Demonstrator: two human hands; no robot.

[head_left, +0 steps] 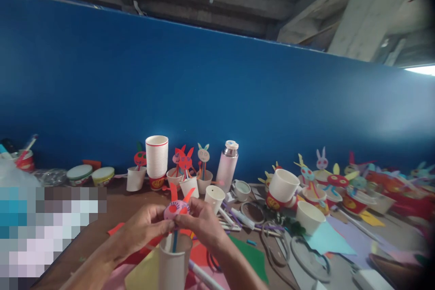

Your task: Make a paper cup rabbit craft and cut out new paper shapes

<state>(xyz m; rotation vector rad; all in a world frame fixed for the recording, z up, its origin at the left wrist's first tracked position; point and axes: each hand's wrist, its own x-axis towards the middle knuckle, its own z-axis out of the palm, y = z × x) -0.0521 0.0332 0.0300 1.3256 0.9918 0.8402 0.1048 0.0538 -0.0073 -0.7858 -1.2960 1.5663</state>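
Pink rabbit face [178, 210], red ears [189, 195] up, sits right between the two hands on my feed, just above the mouth of a white paper cup [171, 267]. By my read, the step in hand is fitting or straightening that face on the blue strip [175, 241] rising out of the cup; the join hides behind the thumbs, so I can't tell whether it's fixed. Next move, as I judge it, calls for a light, even squeeze with the strip kept upright, since thin paper could crease. Left hand [148, 225]: thumb and fingers drawn together in a pinch on the face's lower left edge. Right hand [205, 221]: the same close pinch on the opposite edge, both thumb tips nearly meeting at the chin. Around the cup I've got yellow paper [144, 269] and a green sheet [252, 256] on the brown table [113, 201]; farther back, a red rabbit figure [186, 161], a tall cup stack [157, 157] and a pink bottle [227, 168] stand before the blue wall [204, 77].
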